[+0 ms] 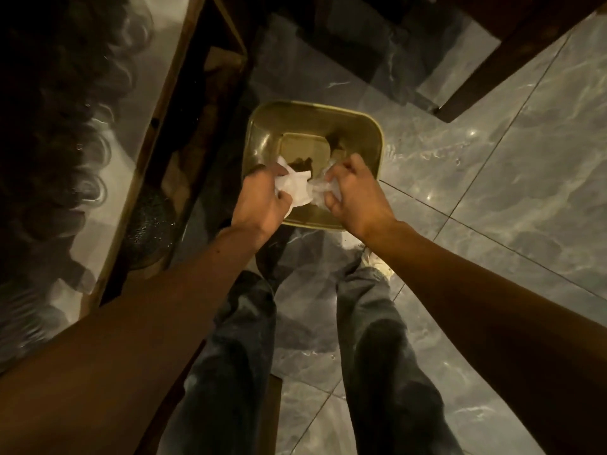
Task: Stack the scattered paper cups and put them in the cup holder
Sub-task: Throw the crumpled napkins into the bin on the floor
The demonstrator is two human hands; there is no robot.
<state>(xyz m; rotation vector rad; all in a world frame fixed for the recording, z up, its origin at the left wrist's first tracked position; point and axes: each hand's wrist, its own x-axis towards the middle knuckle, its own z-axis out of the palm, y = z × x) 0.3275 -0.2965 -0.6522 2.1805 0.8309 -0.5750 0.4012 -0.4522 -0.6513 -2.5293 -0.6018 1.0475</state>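
Paper cups could not be made out; fingers of the left hand (pixel 262 200) and right hand (pixel 354 192) clamped crumpled white paper (pixel 299 188) over the golden bin (pixel 315 114), soft, light stuff probably best held loosely.

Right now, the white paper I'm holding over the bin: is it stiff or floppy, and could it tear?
Probably floppy: the white paper is crumpled and creased where the left hand and right hand grip it. Likely light, and it may tear if pulled apart.
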